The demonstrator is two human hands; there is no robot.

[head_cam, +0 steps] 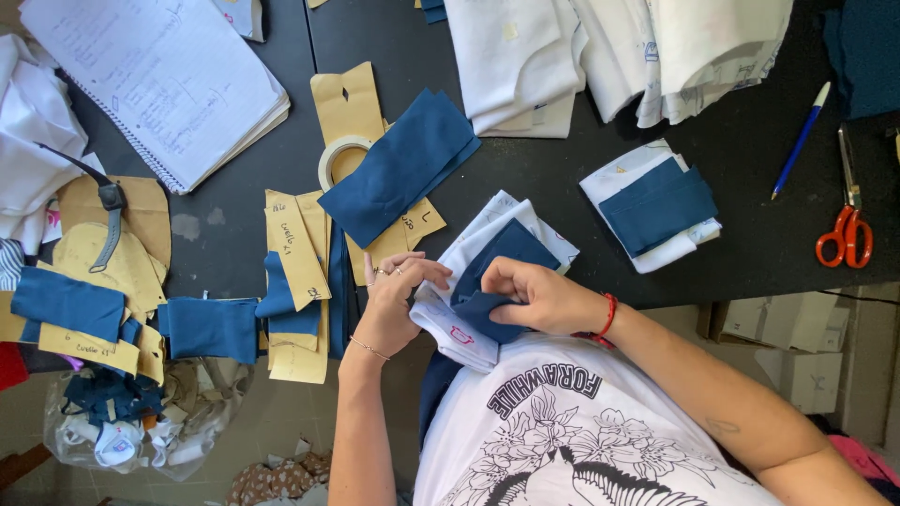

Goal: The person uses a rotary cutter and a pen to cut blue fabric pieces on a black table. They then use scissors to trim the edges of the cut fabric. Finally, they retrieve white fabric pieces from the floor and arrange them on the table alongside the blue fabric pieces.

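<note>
Both hands work at the near edge of the dark counter (244, 201), over a small stack of cut fabric. The left hand (398, 300) rests on the white pieces (450, 323) of the stack, fingers curled loosely around their left edge, with rings on two fingers and a thin bracelet at the wrist. The right hand (534, 295) pinches a fold of the blue piece (502, 258) lying on top of the white ones, thumb and fingers closed on the cloth; a red cord sits on that wrist. The stack overhangs the counter edge, just above the person's white printed shirt.

Just left of the hands lie tan paper patterns (295, 248) mixed with more blue cuts. Beyond them, a larger blue panel (398, 164) lies across a tape roll (335, 155). To the right, well apart from the hands, sits a second bundle (656, 206) of white and blue fabric. A blue pen (800, 141) and red-handled scissors (847, 230) lie near the far right edge. A spiral notebook (159, 80) occupies the upper left; folded white cloth (600, 52) lies along the top.
</note>
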